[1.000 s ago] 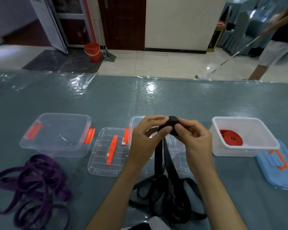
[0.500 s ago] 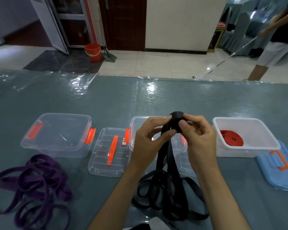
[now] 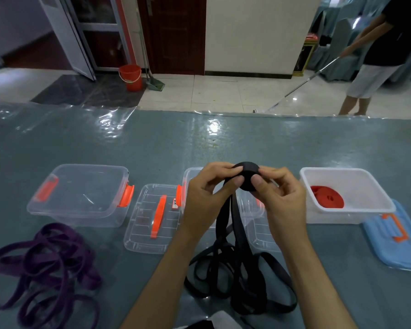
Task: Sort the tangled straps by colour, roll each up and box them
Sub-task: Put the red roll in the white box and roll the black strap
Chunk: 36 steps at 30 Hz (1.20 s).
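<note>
Above the table point(image 3: 199, 143), both hands point(image 3: 207, 198) pinch a black strap roll point(image 3: 246, 175), seemingly mid-height, thumbs point(image 3: 256, 180) toward the camera.

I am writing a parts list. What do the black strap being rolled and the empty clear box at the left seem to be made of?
The black strap looks like matte woven webbing, perhaps nylon: it rolls tight, and its loose part hangs limp. The empty clear box with orange latches looks like glossy rigid plastic: the table shows through its walls.
</note>
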{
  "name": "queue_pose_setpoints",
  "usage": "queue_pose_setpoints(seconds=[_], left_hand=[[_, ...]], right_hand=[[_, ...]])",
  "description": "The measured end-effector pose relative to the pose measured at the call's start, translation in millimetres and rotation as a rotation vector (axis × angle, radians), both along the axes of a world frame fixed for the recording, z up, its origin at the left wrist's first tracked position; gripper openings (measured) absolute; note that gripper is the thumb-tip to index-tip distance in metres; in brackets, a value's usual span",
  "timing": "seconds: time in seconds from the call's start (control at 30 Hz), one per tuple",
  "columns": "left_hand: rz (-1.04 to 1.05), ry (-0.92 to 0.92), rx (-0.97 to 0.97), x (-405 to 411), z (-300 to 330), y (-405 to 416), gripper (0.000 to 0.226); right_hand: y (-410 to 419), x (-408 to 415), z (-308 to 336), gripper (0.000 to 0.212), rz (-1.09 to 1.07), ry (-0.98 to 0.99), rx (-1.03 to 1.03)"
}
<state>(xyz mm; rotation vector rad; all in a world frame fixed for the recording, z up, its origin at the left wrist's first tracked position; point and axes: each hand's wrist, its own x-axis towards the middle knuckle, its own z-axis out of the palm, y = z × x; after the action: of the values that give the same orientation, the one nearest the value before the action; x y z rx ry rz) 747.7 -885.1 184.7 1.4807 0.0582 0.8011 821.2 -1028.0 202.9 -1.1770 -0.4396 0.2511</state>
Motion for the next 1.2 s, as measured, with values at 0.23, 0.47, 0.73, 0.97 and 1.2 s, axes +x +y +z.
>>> queue_pose_setpoints(seconds=[0.23, 0.47, 0.73, 0.97, 1.2], left_hand=[[-0.047, 0.103, -0.152, -1.7, -10.5, 3.4, 0.020], [-0.033, 0.092, -0.003, -0.8, -4.5, 5.3, 0.031], [0.025, 0.056, -0.053, -4.3, -6.8, 4.1, 0.025], [-0.036, 0.042, -0.044, -3.5, -2.4, 7.3, 0.029], [0.046, -0.005, -0.091, -8.1, -0.6, -2.0, 0.018]], right_hand=[[2.5, 0.2, -3.4, 0.028, 0.044, -0.016, -0.144], [10.5, -7.0, -0.7, 0.047, -0.016, -0.015, 0.011], [1.3, 6.3, 1.4, 0.026, 0.048, -0.090, -0.130], [4.1, 4.8, 0.5, 0.024, 0.049, -0.103, -0.096], [-0.1, 6.1, 11.8, 0.034, 0.091, -0.104, -0.139]])
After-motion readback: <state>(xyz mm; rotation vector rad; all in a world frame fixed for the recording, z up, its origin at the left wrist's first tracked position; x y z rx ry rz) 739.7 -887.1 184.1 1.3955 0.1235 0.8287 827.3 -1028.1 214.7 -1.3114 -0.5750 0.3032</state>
